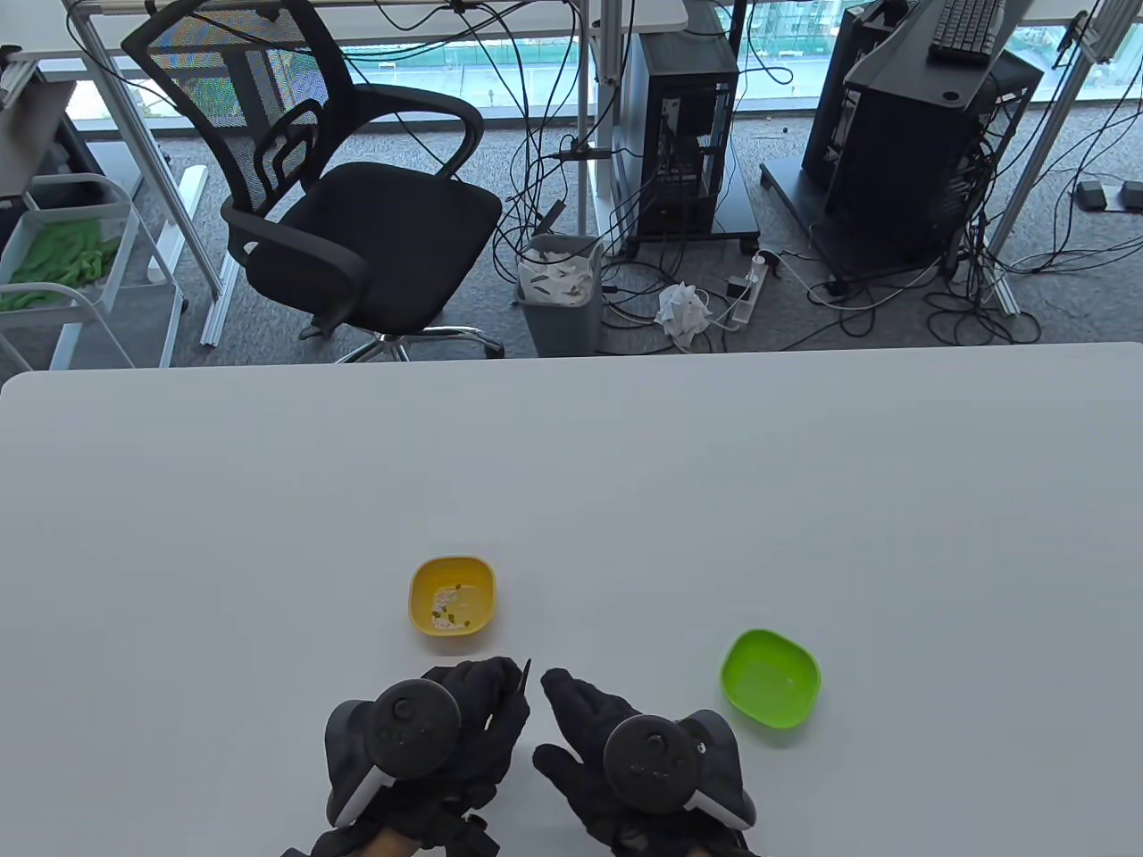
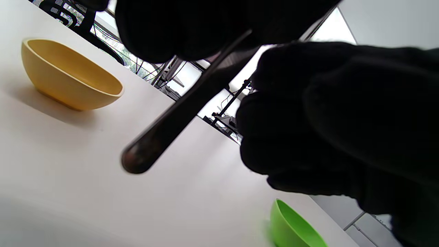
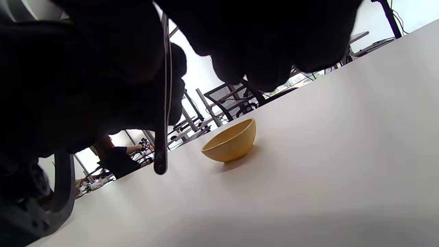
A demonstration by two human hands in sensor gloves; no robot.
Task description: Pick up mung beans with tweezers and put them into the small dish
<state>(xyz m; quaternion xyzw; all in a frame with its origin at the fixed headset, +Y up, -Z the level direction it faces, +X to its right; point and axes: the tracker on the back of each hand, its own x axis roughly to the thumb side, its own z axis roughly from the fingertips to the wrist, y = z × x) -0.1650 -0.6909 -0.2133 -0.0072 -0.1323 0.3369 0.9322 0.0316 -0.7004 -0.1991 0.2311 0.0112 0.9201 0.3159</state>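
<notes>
A yellow dish [image 1: 452, 595] holds a few dark mung beans [image 1: 455, 611] and pale bits. It also shows in the left wrist view [image 2: 68, 79] and the right wrist view [image 3: 230, 141]. A green dish [image 1: 771, 678] stands to the right, and its rim shows in the left wrist view [image 2: 295, 230]. My left hand [image 1: 500, 701] grips thin dark tweezers [image 1: 525, 671] just below the yellow dish. The tweezers' rounded end hangs above the table [image 2: 135, 161] [image 3: 160, 166]. My right hand [image 1: 571, 705] lies beside it with fingers stretched out, holding nothing.
The white table [image 1: 804, 500] stretches wide beyond the dishes. Past its far edge stand an office chair [image 1: 357, 205], a bin [image 1: 561, 290] and computer towers with cables on the floor.
</notes>
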